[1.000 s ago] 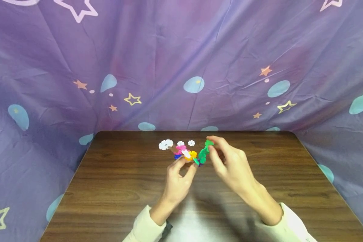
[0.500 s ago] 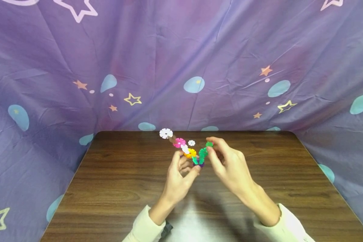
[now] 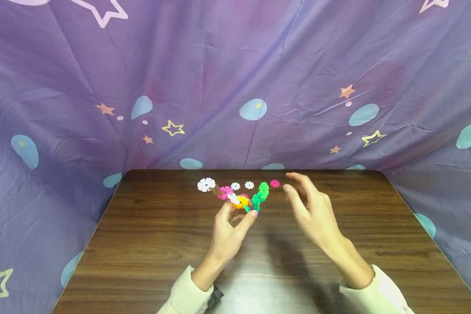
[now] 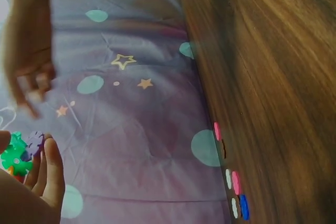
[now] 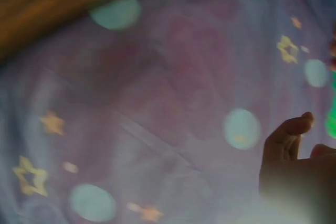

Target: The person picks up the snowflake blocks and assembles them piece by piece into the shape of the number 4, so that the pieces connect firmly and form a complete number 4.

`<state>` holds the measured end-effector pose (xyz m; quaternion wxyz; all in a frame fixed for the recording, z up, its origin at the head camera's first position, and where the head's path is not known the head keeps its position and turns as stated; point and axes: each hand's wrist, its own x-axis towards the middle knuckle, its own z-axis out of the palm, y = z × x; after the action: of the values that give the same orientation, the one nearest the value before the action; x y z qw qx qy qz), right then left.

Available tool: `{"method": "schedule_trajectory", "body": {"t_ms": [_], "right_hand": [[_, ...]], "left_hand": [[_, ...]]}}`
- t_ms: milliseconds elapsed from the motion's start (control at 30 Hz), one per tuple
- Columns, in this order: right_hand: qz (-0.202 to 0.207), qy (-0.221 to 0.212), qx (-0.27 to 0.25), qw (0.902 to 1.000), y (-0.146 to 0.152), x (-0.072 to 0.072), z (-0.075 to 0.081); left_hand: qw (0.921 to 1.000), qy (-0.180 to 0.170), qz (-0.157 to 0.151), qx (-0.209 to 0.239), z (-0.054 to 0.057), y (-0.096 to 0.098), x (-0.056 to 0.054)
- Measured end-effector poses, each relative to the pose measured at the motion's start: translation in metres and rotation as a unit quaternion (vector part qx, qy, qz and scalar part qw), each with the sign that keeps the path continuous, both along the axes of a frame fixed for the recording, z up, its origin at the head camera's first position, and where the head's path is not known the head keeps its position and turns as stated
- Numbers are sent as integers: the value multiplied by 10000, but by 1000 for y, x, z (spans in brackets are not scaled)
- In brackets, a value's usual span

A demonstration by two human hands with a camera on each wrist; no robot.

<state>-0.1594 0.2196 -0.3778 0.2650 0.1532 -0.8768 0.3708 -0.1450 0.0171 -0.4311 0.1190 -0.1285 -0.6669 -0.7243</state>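
Note:
My left hand (image 3: pixel 228 237) pinches a chain of joined plastic snowflake discs near its purple piece (image 4: pixel 35 144), between thumb and fingers. One arm of the chain runs up and left through an orange disc (image 3: pixel 241 202), white, pink (image 3: pixel 225 192) and brown ones to a white disc (image 3: pixel 206 185) at its end. The other arm, made of green discs (image 3: pixel 263 190), rises toward the right. My right hand (image 3: pixel 318 216) is off to the right of the chain, thumb and fingers apart, with nothing between them. The fingers of the left hand partly hide the joint.
Loose discs lie near the table's far edge: two white ones (image 3: pixel 249 185), a pink one (image 3: pixel 274 183), and a blue one (image 4: pixel 244 207) seen in the left wrist view. The wooden table (image 3: pixel 149 244) meets a patterned purple cloth (image 3: pixel 204 87) behind.
My right hand has let go of the green end and moved right, away from the chain. The left hand has tilted the chain, and its white end has swung down and left.

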Motion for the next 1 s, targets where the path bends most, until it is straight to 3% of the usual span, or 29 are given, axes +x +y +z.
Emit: {"method": "schedule_trajectory", "body": {"t_ms": [100, 233, 367, 567, 700, 1000], "right_hand": [[-246, -663, 257, 9972, 17, -11, -18], [-230, -1631, 715, 9838, 40, -26, -45], [-156, -2162, 1057, 9705, 60, -41, -73], [-171, -2422, 1114, 9637, 73, -56, -111], [-247, -2427, 887, 9657, 72, -66, -129], [-513, -2351, 631, 9686, 63, -95, -145]], "left_hand": [[10000, -4, -26, -37, 0, -1, 0], [9998, 30, -66, -189, 1, -2, 1], [9997, 69, -88, -220, 3, -2, 3], [9999, 41, -156, -50, 2, 0, 5], [9995, 65, -238, 174, 2, 1, 4], [9974, 195, -420, 556, 2, 4, 4]]}}
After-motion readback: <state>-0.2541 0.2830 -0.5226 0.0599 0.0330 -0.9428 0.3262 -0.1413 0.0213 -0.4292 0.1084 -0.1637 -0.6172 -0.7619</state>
